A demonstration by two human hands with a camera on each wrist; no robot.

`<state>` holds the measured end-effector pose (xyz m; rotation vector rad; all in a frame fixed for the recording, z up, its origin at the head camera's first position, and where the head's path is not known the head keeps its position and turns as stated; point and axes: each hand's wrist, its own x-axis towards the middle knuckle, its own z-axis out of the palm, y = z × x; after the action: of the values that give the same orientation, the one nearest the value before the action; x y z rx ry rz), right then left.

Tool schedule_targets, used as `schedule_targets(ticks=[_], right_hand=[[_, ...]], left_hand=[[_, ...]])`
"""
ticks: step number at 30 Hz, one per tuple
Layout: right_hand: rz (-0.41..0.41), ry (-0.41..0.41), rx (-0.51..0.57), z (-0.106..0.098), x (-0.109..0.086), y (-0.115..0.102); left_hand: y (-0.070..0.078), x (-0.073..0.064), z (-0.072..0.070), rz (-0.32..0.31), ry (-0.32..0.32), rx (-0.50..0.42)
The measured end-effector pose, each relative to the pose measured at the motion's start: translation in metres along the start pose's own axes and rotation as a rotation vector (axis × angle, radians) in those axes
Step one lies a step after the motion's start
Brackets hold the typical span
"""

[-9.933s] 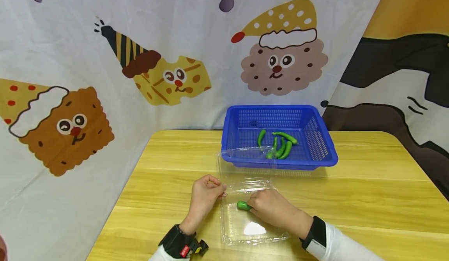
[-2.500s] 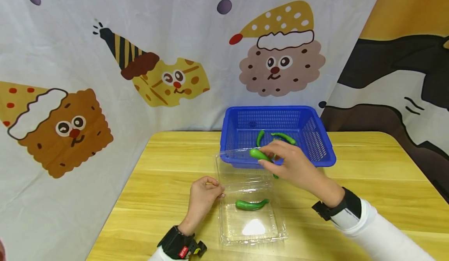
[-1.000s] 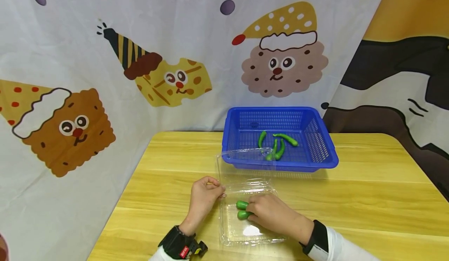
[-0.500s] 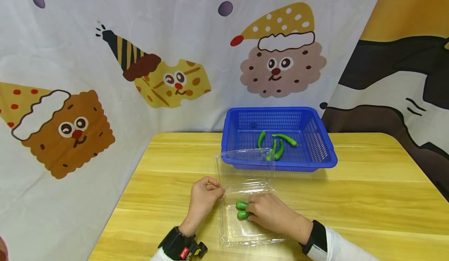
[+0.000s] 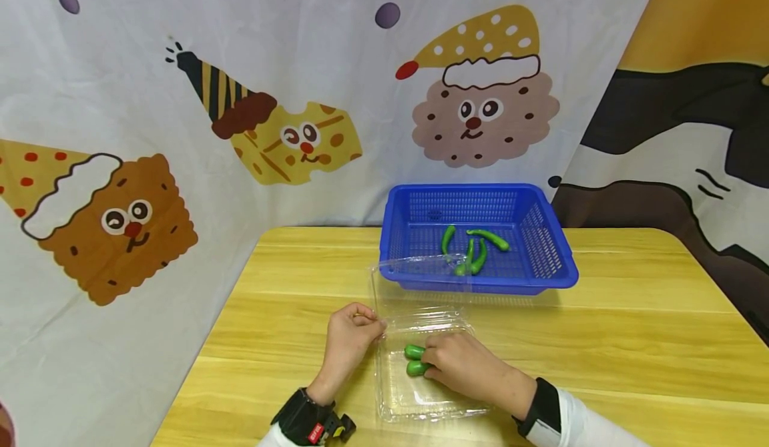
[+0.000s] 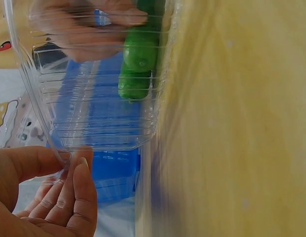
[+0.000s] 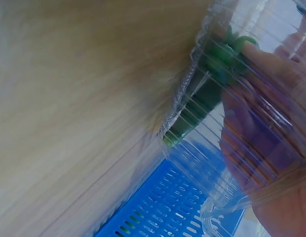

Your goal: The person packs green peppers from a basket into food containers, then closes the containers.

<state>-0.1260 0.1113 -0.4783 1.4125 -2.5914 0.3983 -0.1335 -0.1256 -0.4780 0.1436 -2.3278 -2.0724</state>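
Observation:
A clear plastic clamshell box (image 5: 399,401) lies with its lid raised toward the basket. My left hand (image 5: 350,335) pinches the box's left rim near the hinge; in the left wrist view, the thumb and fingers of that hand (image 6: 68,197) meet on the thin plastic edge. Two green chili peppers lie side by side inside the box, the far pepper (image 5: 414,351) and the near pepper (image 5: 416,368). My right hand (image 5: 465,368) reaches into the box and grips the near pepper, covering the right part of both. Through the ribbed plastic, the right wrist view shows its fingers (image 7: 261,61) against the peppers.
Behind the box stands a blue perforated basket (image 5: 549,275) holding several green chili peppers (image 5: 489,239), partly seen through the raised lid (image 5: 414,293). All of it sits on a wood-grain table (image 5: 631,340). A cartoon-printed cloth (image 5: 312,47) hangs behind the table.
The right hand carried a second chili pepper from the basket into the box and set it beside the first. The left hand kept its place. Almost nothing moved in the last second.

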Motion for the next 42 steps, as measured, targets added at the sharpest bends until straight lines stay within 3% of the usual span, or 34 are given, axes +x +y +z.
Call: schedule_targets(ticks=[10,15,20,30,35,42], right_hand=[[0.026,0.003,0.045,-0.011,0.0,0.001],[-0.047,0.135,0.107,-0.032,0.004,0.007],[-0.103,0.289,0.078,-0.061,0.009,0.017],[-0.035,0.485,0.017,-0.11,0.024,0.044],[0.051,0.552,0.017,-0.119,0.034,0.061],[0.148,0.574,0.072,-0.119,0.041,0.088]], left_hand=[[0.0,0.001,-0.001,0.007,-0.002,0.01],[0.0,0.0,-0.001,0.005,0.002,0.011],[0.001,0.0,-0.001,0.001,0.004,0.007],[-0.001,0.0,-0.002,0.008,0.007,0.007],[-0.003,0.001,-0.002,0.013,0.011,0.011],[-0.003,0.001,-0.001,0.015,0.009,0.035]])
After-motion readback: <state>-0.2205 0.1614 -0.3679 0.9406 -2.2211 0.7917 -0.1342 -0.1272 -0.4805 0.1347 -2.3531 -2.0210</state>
